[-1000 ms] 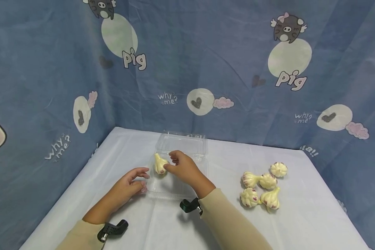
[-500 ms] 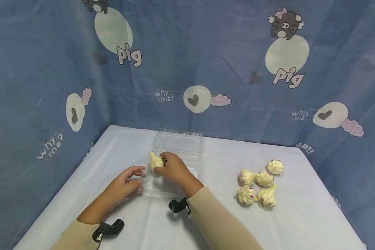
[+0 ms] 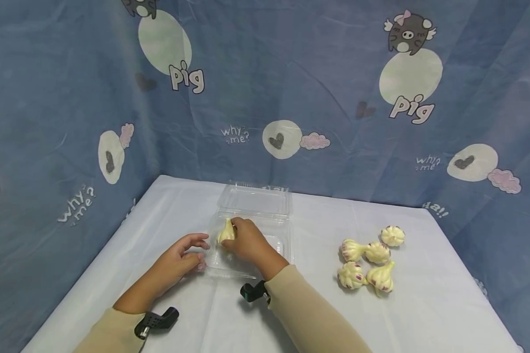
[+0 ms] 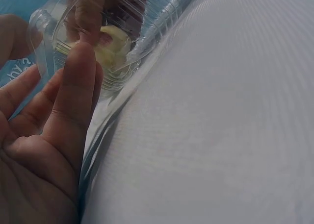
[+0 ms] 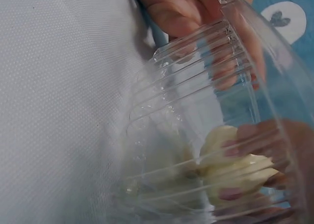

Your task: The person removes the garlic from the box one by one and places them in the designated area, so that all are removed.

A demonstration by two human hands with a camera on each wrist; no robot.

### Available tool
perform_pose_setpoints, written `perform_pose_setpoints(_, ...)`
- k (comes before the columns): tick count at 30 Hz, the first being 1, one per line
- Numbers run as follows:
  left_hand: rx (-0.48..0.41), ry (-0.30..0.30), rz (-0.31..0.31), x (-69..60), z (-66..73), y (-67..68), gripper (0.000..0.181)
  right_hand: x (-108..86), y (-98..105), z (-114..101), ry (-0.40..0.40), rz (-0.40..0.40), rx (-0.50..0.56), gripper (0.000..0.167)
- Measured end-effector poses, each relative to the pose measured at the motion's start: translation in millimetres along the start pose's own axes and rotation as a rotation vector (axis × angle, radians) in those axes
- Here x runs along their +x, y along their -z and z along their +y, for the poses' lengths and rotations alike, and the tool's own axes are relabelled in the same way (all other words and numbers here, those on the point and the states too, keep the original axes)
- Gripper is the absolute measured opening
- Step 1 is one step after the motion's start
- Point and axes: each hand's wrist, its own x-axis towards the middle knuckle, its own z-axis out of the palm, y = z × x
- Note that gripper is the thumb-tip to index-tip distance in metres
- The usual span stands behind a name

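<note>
A pale garlic bulb (image 3: 227, 232) stands stem up at the left side of a clear plastic clamshell box (image 3: 274, 240). My right hand (image 3: 249, 240) reaches into the box and pinches the bulb between thumb and fingers; through the ribbed wall the right wrist view shows the fingertips on the garlic (image 5: 230, 172). By the box's left wall is my left hand (image 3: 178, 257), its fingers loosely bent and holding nothing. In the left wrist view its fingers (image 4: 73, 87) are right at the clear wall; firm contact is hard to tell.
Several more garlic bulbs (image 3: 377, 252) with purple marks lie in a cluster to the right on the white tablecloth (image 3: 318, 304). The box's lid (image 3: 254, 200) lies folded back behind it. A blue printed curtain (image 3: 335, 88) closes off the back and sides.
My right hand has moved left onto the garlic and taken hold of it. The bulb tilted left, then came back upright. My left hand has stayed at the box's wall.
</note>
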Motion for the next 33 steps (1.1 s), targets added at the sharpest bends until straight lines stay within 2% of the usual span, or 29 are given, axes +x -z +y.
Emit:
perform_pose_setpoints(14, -0.019, -0.004, -0.004, 0.9, -0.4, 0.6, 0.050, 1.9, -1.7, 3.5, 0.015, 0.014, -0.002, 0.057)
perform_pose_setpoints(18, -0.001, 0.000, 0.002, -0.1, -1.0, 0.1, 0.050, 1.5, -2.0, 3.6, 0.023, 0.011, 0.021, 0.055)
perform_pose_setpoints(24, -0.004, 0.007, -0.004, -0.4, 1.3, 1.4, 0.052, 1.3, -0.3, 1.1, 0.027, 0.017, 0.044, 0.057)
perform_pose_setpoints(33, -0.006, -0.002, -0.004, -0.3, 4.4, -0.3, 0.052, 0.4, 9.1, -1.2, 0.039, 0.046, 0.015, 0.059)
